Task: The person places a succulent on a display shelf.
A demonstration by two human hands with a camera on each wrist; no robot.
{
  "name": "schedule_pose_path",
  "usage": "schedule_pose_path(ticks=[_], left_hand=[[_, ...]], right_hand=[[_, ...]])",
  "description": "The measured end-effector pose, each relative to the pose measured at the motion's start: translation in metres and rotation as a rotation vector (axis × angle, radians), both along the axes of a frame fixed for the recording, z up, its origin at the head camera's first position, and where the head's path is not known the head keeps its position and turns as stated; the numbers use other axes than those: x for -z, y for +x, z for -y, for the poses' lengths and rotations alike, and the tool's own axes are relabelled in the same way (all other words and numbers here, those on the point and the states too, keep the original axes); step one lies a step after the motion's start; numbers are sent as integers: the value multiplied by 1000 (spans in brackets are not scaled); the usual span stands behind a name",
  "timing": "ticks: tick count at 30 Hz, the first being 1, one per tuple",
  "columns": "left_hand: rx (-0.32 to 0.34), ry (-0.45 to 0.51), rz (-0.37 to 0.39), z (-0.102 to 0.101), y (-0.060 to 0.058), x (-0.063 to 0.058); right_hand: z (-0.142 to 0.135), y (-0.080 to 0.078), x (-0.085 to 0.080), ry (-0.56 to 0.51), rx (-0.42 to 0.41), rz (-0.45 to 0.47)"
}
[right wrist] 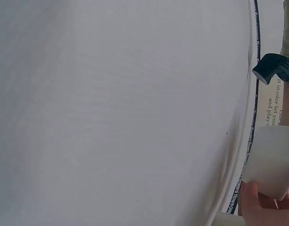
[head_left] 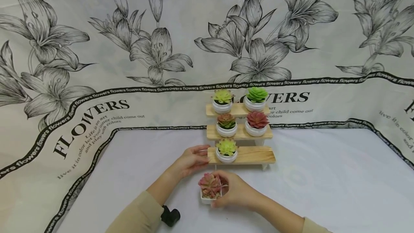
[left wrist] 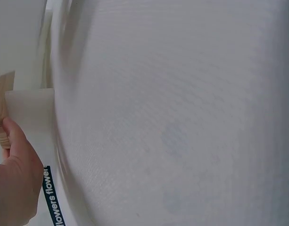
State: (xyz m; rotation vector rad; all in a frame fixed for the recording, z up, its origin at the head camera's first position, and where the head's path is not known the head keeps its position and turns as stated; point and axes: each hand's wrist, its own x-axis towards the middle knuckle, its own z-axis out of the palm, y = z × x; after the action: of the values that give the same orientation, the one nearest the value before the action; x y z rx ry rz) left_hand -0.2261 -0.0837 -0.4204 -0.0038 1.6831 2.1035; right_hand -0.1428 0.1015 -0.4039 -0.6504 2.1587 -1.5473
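In the head view my right hand (head_left: 237,191) grips a small square white pot with a pink artificial succulent (head_left: 209,186), in front of a tiered wooden plant stand (head_left: 252,155). The right wrist view shows the pot's smooth white side (right wrist: 270,160), with fingers (right wrist: 250,197) at its edge. My left hand (head_left: 193,161) holds the left end of the stand's lowest board, its thumb (left wrist: 16,134) against the wood (left wrist: 0,101) in the left wrist view. On that board, toward the left, sits a round white pot with a yellow-green succulent (head_left: 226,150).
The middle board bears a reddish-green succulent (head_left: 226,124) and a dark red one (head_left: 257,123). Up top stand a yellow-green succulent (head_left: 222,100) and a bright green one (head_left: 256,98). Behind the white table (head_left: 323,175) hangs a flower-printed cloth (head_left: 181,107). A black wrist device (head_left: 170,216) sits by the left sleeve.
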Motion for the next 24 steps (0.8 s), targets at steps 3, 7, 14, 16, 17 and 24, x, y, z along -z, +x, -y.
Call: schedule_pose_path(ticks=[3, 7, 14, 16, 17, 24], left_hand=[[-9, -10, 11, -1, 1, -2], [-23, -20, 21, -2, 1, -4], [-17, -11, 13, -2, 1, -4], [-12, -12, 9, -2, 1, -4], [-11, -12, 9, -2, 1, -4], [-14, -4, 18, -2, 2, -4]], right_hand=[[-5, 1, -2, -7, 2, -2], [-11, 1, -5, -26, 1, 9], [-21, 2, -8, -29, 1, 15], [-24, 3, -10, -25, 8, 20], [-25, 3, -11, -27, 8, 21], [-34, 4, -15, -34, 12, 39]])
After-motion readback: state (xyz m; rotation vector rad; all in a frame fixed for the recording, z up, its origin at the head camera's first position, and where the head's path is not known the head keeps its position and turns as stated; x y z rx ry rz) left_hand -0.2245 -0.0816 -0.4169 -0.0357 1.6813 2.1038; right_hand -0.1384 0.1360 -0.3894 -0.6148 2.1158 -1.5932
